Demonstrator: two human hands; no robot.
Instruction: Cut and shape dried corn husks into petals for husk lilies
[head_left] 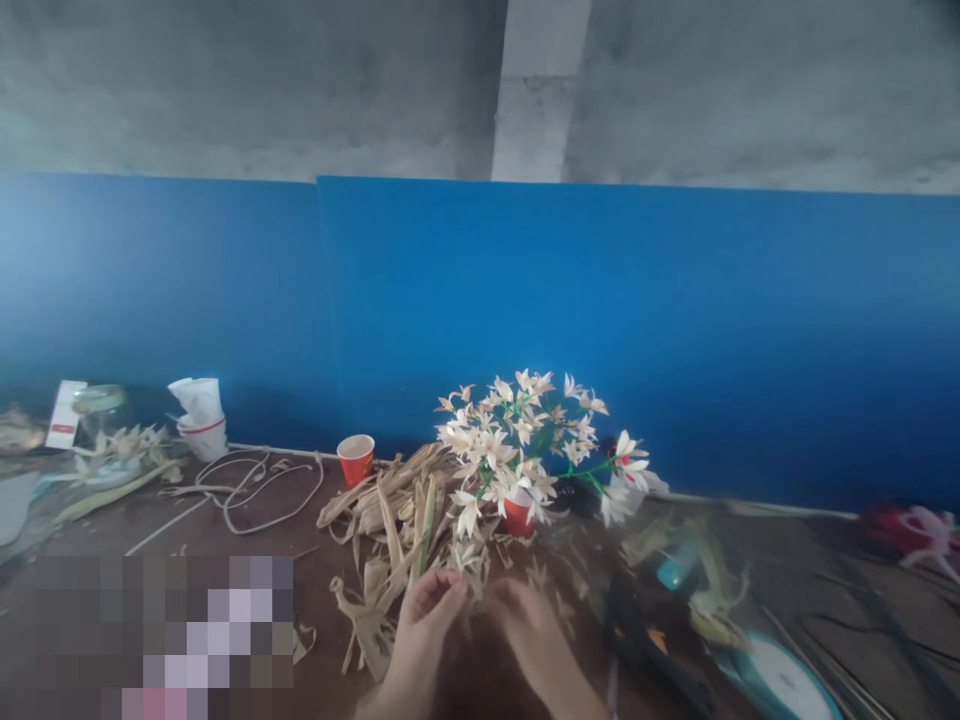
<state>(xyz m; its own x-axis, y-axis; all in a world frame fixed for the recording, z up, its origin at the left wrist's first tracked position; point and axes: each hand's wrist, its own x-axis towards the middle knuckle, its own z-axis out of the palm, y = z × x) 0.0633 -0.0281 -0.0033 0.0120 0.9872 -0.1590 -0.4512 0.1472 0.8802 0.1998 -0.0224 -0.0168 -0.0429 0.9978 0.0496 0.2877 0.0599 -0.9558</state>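
Low in the middle, my left hand (424,628) is closed in a pinch at the thumb and forefinger. A small pale husk flower (467,560) shows right at these fingertips and appears to be held in them. My right hand (531,632) is close beside it, its fingers bent toward the left fingertips but smeared by motion; what they hold, if anything, cannot be made out. Behind both hands, a bunch of pale flowers on green stems (517,440) stands in a red paper cup (519,515). Dry corn husks (397,515) lie heaped at the left hand.
Another red cup (355,460) stands behind the husks. Leftward are a white cable (251,490), a white cup with tissue (202,430) and more pale flowers (124,450). A dark tool (645,635) and a white-and-teal roll (787,680) lie right. A blue panel (525,280) bounds the table.
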